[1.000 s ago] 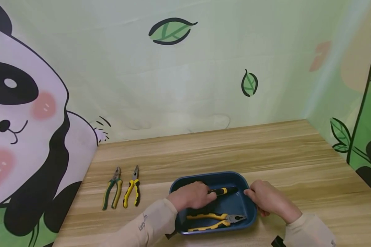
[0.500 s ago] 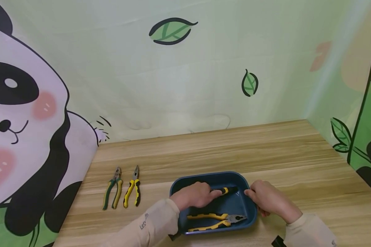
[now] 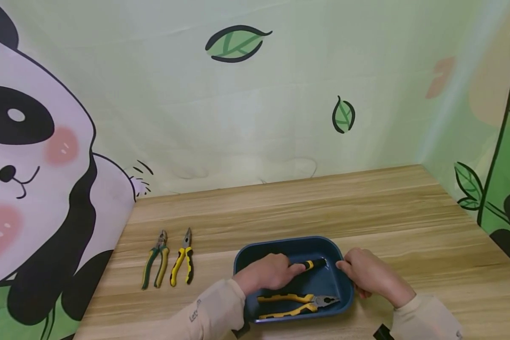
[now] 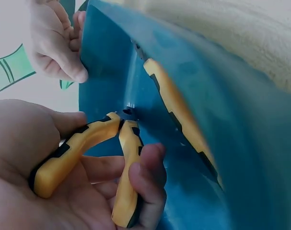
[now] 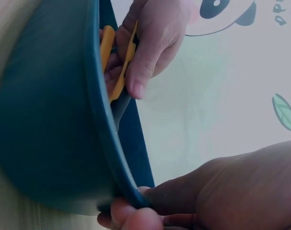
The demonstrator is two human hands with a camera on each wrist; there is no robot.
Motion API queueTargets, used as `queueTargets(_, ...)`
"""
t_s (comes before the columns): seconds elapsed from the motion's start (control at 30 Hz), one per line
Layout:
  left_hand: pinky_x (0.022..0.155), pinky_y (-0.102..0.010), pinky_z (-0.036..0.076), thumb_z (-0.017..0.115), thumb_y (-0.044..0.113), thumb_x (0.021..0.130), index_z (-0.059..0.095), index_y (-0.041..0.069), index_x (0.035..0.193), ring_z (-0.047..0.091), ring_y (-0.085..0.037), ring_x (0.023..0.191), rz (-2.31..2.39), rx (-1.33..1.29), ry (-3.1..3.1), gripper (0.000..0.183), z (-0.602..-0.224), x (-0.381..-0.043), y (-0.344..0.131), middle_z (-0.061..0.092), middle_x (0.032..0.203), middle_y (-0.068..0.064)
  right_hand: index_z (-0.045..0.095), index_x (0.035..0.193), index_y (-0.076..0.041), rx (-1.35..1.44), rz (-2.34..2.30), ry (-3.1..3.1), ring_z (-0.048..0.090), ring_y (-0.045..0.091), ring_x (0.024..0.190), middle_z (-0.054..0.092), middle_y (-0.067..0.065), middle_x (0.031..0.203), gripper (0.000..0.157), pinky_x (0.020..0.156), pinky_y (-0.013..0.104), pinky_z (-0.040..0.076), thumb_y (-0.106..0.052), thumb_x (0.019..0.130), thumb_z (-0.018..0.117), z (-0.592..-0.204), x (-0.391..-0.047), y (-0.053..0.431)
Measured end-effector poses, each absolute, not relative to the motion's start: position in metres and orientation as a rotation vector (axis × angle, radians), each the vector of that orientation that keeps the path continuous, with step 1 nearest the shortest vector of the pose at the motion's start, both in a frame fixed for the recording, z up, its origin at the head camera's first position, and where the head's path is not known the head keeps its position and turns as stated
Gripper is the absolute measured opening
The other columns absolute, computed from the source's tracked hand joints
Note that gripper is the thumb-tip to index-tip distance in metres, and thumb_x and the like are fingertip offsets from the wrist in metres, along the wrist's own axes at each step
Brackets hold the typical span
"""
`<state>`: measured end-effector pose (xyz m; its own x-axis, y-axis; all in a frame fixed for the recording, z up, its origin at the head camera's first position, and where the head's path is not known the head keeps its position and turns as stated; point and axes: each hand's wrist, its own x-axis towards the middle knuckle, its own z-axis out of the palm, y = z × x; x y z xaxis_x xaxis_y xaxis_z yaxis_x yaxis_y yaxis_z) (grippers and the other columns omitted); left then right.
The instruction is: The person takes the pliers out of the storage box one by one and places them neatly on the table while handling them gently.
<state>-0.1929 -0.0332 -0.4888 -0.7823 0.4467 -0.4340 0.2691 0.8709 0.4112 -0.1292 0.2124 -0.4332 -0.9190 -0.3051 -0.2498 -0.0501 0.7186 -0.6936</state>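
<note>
A blue basin [image 3: 289,240] stands on the wooden table. My left hand [image 3: 269,271] reaches down into it and grips a pair of pliers [image 4: 78,148] by the yellow-and-black handles. In the left wrist view those handles are spread, with fingers curled round one and the palm against the other; the pliers' head is mostly hidden. A second pair of yellow-and-black pliers [image 3: 299,298] lies along the basin's near side, its metal head toward the right. My right hand [image 3: 371,276] pinches the basin's right rim between thumb and fingers, as the right wrist view [image 5: 135,201] shows.
Left of the basin, green-and-yellow pliers [image 3: 161,255] and yellow-and-black needle-nose pliers [image 3: 181,264] lie side by side on the table [image 3: 280,203]. Behind the table hangs a backdrop [image 3: 255,104] printed with a panda and leaves.
My left hand has shifted slightly to the right over the held pliers, and its thumb reaches further along them. The right hand and the basin have stayed in place.
</note>
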Motion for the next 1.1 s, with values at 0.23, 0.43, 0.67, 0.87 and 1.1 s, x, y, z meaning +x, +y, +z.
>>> queueTargets(0.23, 0.068, -0.031, 0.046, 0.048, 0.057, 0.106, 0.066, 0.013, 0.075, 0.056, -0.015, 0.061, 0.471, 0.503, 2.496, 0.056, -0.439, -0.164, -0.037, 0.049, 0.064, 0.0, 0.06, 0.072, -0.004, -0.261, -1.017, 2.58, 0.045, 0.007, 0.033, 0.051, -0.001, 0.044, 0.036, 0.038, 0.025, 0.041, -0.009, 0.106, 0.053, -0.432, -0.129, 0.212)
queueTargets(0.43, 0.057, -0.03, 0.043, 0.042, 0.067, 0.103, 0.055, 0.016, 0.062, 0.048, -0.014, 0.05, 0.517, 0.54, 2.493, 0.067, -0.449, -0.168, -0.044, 0.044, 0.056, 0.004, 0.061, 0.073, -0.004, -0.228, -1.007, 2.578, 0.045, 0.008, 0.033, 0.051, 0.0, 0.046, 0.035, 0.038, 0.025, 0.042, -0.01, 0.107, 0.053, -0.431, -0.128, 0.211)
queueTargets(0.67, 0.056, -0.031, 0.042, 0.041, 0.071, 0.101, 0.06, 0.016, 0.065, 0.046, -0.014, 0.049, 0.519, 0.539, 2.482, 0.068, -0.444, -0.17, -0.048, 0.044, 0.055, 0.004, 0.06, 0.073, -0.004, -0.212, -0.996, 2.586, 0.046, 0.008, 0.034, 0.052, 0.001, 0.046, 0.035, 0.038, 0.026, 0.043, -0.01, 0.107, 0.053, -0.43, -0.128, 0.211)
queueTargets(0.87, 0.058, -0.031, 0.04, 0.042, 0.061, 0.106, 0.073, 0.012, 0.09, 0.042, -0.014, 0.052, 0.58, 0.552, 2.465, 0.06, -0.407, -0.157, -0.048, 0.041, 0.058, 0.003, 0.061, 0.074, -0.004, -0.199, -0.992, 2.58, 0.045, 0.008, 0.034, 0.052, 0.001, 0.046, 0.034, 0.038, 0.025, 0.042, -0.01, 0.107, 0.053, -0.431, -0.129, 0.21)
queueTargets(1.1, 0.056, -0.029, 0.034, 0.048, 0.053, 0.107, 0.074, 0.009, 0.094, 0.036, -0.013, 0.05, 0.621, 0.539, 2.455, 0.052, -0.382, -0.146, -0.048, 0.037, 0.056, 0.003, 0.061, 0.075, -0.004, -0.212, -0.993, 2.572, 0.045, 0.008, 0.034, 0.052, 0.001, 0.046, 0.034, 0.039, 0.024, 0.041, -0.011, 0.107, 0.053, -0.431, -0.129, 0.211)
